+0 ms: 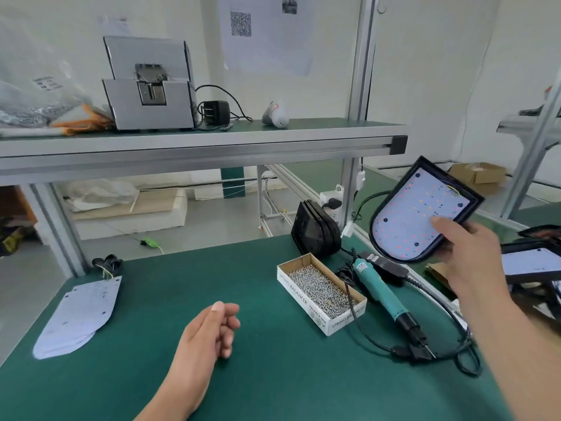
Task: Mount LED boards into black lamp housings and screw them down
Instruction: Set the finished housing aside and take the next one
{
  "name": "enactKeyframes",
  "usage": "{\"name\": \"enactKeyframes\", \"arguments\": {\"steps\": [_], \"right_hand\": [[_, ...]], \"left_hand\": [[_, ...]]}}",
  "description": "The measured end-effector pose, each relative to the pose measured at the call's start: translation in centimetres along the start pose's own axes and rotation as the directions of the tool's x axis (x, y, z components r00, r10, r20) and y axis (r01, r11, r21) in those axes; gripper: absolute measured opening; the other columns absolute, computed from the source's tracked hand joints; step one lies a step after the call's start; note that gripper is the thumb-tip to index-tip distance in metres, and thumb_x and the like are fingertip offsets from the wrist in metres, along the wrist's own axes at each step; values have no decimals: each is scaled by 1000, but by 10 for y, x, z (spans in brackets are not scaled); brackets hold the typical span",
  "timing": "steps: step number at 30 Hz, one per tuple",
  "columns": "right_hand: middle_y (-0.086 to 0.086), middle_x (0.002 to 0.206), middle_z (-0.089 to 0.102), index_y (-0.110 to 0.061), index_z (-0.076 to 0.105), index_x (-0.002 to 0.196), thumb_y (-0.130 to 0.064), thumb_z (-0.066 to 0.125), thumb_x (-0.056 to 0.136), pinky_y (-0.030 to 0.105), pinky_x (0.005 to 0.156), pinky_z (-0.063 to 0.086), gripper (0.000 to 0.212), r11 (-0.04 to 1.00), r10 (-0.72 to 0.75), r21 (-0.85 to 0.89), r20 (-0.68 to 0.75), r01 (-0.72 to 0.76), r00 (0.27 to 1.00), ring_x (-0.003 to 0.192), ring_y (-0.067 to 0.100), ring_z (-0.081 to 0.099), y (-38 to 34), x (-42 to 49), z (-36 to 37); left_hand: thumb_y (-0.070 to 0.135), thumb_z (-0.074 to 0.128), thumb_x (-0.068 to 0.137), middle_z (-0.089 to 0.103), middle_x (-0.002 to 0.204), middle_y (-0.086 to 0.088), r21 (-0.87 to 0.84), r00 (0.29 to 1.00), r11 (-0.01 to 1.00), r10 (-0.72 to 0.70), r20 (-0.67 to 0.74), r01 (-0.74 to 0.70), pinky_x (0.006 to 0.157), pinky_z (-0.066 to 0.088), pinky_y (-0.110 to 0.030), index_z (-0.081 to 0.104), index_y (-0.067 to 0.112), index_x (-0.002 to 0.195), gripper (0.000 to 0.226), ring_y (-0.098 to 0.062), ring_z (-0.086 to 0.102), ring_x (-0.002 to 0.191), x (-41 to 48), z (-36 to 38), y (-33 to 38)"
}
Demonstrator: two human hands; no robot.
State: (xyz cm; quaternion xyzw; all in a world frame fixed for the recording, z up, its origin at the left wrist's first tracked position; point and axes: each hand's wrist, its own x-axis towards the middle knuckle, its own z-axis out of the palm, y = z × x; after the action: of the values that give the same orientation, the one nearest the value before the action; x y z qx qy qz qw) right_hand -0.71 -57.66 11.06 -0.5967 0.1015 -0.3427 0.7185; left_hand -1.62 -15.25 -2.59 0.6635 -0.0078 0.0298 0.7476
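Observation:
My right hand (464,241) grips a black lamp housing (473,197) with a white LED board (416,214) seated in it, held tilted in the air at the right above the bench; the thumb lies on the board. My left hand (212,329) hovers low over the green mat with fingers loosely curled and holds nothing. A stack of bare LED boards (79,314) lies at the left edge of the mat. A cardboard box of screws (321,291) sits right of centre. A teal electric screwdriver (385,294) lies beside the box. Empty black housings (315,229) stand on edge behind the box.
More housings with boards (534,262) lie at the far right edge. The screwdriver's black cable (455,350) loops over the mat. An upper shelf (194,141) carries a grey screw feeder (148,86) and a power adapter. The green mat (273,375) covers the bench.

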Motion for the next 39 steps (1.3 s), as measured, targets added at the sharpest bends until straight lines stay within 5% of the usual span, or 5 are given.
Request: {"name": "enactKeyframes", "arguments": {"steps": [7, 13, 24, 28, 39], "right_hand": [[8, 98, 76, -16, 72, 96, -26, 77, 90, 33, 67, 58, 12, 989, 85, -90, -277, -114, 957, 69, 20, 70, 10, 41, -80], [-4, 76, 53, -27, 59, 83, -48, 75, 88, 21, 47, 47, 27, 993, 102, 2, -458, -114, 883, 52, 6, 46, 9, 43, -105], [4, 117, 68, -16, 57, 131, -41, 71, 95, 40, 86, 60, 46, 992, 123, 80, -457, -97, 881, 95, 14, 72, 22, 59, -106], [20, 126, 71, -11, 55, 128, -25, 73, 96, 33, 74, 60, 39, 991, 122, 11, -459, -132, 880, 89, 20, 76, 25, 73, -104], [18, 137, 64, -10, 52, 142, -27, 68, 79, 46, 93, 57, 68, 978, 7, -177, -495, -109, 869, 107, 30, 72, 32, 59, -101]], "left_hand": [[36, 45, 114, 71, 90, -8, -7, 1000, 1000, -12, 1, 12, 55, 47, -33, 81, 24, 103, 40, -19, 53, 66, 2, 0, 0], [37, 45, 114, 72, 91, -9, -13, 999, 999, -30, 9, 31, 57, 48, -36, 82, 23, 103, 41, -20, 55, 67, 3, -1, 0], [38, 51, 112, 71, 91, -11, -58, 999, 998, -20, 34, 22, 60, 47, -38, 82, 20, 100, 38, -22, 54, 69, -4, 3, 9], [35, 44, 113, 70, 91, -13, -67, 999, 997, -33, 32, 35, 61, 46, -39, 82, 19, 100, 43, -23, 54, 69, -5, 5, 11], [40, 47, 109, 70, 92, -14, -69, 999, 997, -32, 38, 35, 62, 46, -38, 82, 18, 100, 42, -23, 54, 70, -7, 5, 13]]}}
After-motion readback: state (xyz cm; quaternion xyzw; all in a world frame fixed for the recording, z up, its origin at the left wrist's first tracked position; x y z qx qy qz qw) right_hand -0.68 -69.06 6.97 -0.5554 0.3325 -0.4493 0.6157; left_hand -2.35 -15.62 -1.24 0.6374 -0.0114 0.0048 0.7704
